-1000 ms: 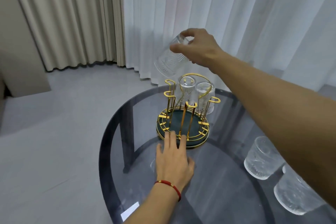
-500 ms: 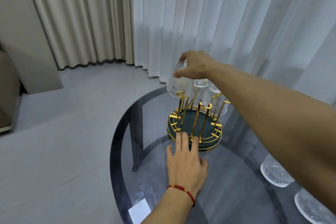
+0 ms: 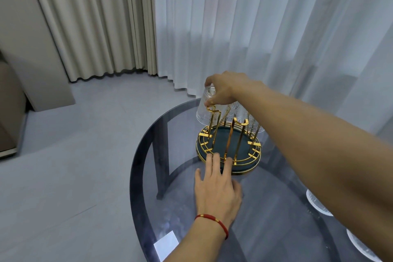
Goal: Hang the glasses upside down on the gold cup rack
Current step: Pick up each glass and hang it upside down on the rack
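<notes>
The gold cup rack (image 3: 228, 151) with a dark green base stands on the round glass table (image 3: 148, 176). My right hand (image 3: 225, 89) grips the bottom of an upside-down clear textured glass (image 3: 205, 112), which sits over the rack's left post. Other upturned glasses (image 3: 246, 117) hang on the far posts, partly hidden by my right arm. My left hand (image 3: 217, 193) lies flat on the table, fingers spread, fingertips touching the rack's front rim. Two more glasses (image 3: 316, 204) stand at the table's right, mostly hidden under my right forearm.
Sheer white curtains (image 3: 265, 27) hang right behind the table, beige drapes (image 3: 95, 23) to their left. Grey floor lies to the left. A small white square (image 3: 165, 244) shows near the table's front edge. The second loose glass (image 3: 361, 247) is at the lower right.
My right hand has lowered the upside-down glass from above the rack down over the left post. My left hand has stayed at the rack's base.
</notes>
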Motion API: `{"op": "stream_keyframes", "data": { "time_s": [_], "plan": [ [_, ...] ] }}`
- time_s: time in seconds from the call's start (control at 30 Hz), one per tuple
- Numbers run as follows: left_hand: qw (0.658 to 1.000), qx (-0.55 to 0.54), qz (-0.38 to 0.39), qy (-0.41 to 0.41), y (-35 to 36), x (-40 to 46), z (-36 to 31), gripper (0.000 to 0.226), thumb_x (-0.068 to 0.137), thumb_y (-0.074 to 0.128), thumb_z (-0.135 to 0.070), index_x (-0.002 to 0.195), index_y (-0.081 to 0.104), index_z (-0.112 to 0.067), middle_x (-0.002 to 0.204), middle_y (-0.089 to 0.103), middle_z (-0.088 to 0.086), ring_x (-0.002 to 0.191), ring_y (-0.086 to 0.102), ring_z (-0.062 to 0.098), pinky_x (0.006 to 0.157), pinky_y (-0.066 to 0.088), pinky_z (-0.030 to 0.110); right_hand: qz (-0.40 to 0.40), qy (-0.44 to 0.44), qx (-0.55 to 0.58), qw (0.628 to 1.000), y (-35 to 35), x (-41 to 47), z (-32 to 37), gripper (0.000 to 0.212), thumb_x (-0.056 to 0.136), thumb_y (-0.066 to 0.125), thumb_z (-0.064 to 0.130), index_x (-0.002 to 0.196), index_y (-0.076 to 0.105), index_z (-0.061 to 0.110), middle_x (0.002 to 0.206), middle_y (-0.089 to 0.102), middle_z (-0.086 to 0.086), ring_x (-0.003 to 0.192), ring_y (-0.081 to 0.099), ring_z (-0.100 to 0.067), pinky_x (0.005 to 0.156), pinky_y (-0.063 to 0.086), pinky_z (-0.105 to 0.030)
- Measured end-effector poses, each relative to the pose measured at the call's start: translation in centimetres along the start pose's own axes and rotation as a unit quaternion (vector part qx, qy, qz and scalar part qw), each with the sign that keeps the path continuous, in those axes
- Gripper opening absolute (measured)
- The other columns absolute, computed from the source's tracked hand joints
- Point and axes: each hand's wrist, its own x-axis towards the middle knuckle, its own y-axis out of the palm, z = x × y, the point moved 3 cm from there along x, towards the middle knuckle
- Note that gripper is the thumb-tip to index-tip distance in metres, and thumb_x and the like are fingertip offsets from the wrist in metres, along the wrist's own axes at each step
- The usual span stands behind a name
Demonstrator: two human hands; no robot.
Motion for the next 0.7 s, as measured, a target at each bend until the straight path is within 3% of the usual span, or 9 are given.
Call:
{"op": "stream_keyframes", "data": {
  "time_s": [0.13, 0.27, 0.37, 0.47, 0.57, 0.7],
  "plan": [
    [1.0, -0.001, 0.004, 0.005, 0.0, 0.0, 0.2, 0.054, 0.098, 0.032, -0.038, 0.15, 0.031, -0.027, 0.162, 0.025, 0.007, 0.152, 0.01, 0.027, 0.119, 0.024, 0.055, 0.037, 0.006, -0.001, 0.999, -0.2, 0.1, 0.0, 0.078, 0.085, 0.07, 0.063, 0.152, 0.044, 0.034, 0.152, 0.055, -0.004, 0.137, 0.051, -0.034, 0.103, 0.046, -0.049],
    [1.0, 0.0, 0.001, 0.007, -0.1, 0.0, 0.2, 0.055, 0.095, 0.03, -0.039, 0.149, 0.032, -0.027, 0.16, 0.027, 0.006, 0.152, 0.012, 0.026, 0.118, 0.026, 0.055, 0.049, 0.012, -0.027, 0.998, -0.7, -0.6, 0.0, 0.074, 0.09, 0.061, 0.064, 0.155, 0.039, 0.037, 0.157, 0.049, -0.003, 0.143, 0.044, -0.034, 0.111, 0.035, -0.055],
    [1.0, 0.007, 0.003, 0.009, -0.3, 0.0, 0.1, 0.058, 0.092, 0.03, -0.04, 0.148, 0.033, -0.026, 0.159, 0.029, 0.007, 0.15, 0.015, 0.027, 0.115, 0.029, 0.054, -0.035, -0.003, 0.008, 0.999, -1.2, -3.0, -0.2, 0.056, 0.099, 0.052, 0.05, 0.151, 0.046, 0.032, 0.156, 0.05, -0.004, 0.143, 0.043, -0.03, 0.114, 0.027, -0.055],
    [1.0, 0.025, -0.004, 0.011, -0.5, 0.1, -0.3, 0.056, 0.091, 0.04, -0.036, 0.146, 0.035, -0.024, 0.155, 0.03, 0.008, 0.147, 0.02, 0.027, 0.109, 0.035, 0.052, -0.169, -0.009, 0.08, 0.982, -1.0, -8.1, -0.6, 0.048, 0.097, 0.056, 0.032, 0.144, 0.055, 0.024, 0.153, 0.051, -0.005, 0.141, 0.043, -0.028, 0.116, 0.025, -0.047],
    [1.0, 0.03, -0.001, -0.006, -0.9, 0.0, -1.2, 0.055, 0.09, 0.047, -0.034, 0.143, 0.037, -0.021, 0.155, 0.031, 0.01, 0.147, 0.021, 0.028, 0.105, 0.039, 0.05, -0.282, -0.006, 0.129, 0.951, 0.6, -15.3, -0.6, 0.039, 0.088, 0.061, 0.021, 0.126, 0.067, 0.015, 0.137, 0.061, -0.008, 0.129, 0.053, -0.03, 0.111, 0.033, -0.043],
    [0.999, 0.023, -0.039, 0.016, -2.3, -0.5, -3.2, 0.049, 0.087, 0.055, -0.027, 0.134, 0.05, -0.016, 0.142, 0.047, 0.009, 0.134, 0.037, 0.028, 0.098, 0.044, 0.044, -0.295, 0.027, 0.139, 0.945, 4.3, -24.5, -0.9, 0.038, 0.078, 0.066, 0.015, 0.115, 0.07, 0.014, 0.122, 0.066, -0.006, 0.118, 0.059, -0.027, 0.105, 0.041, -0.041]
  ]
}}
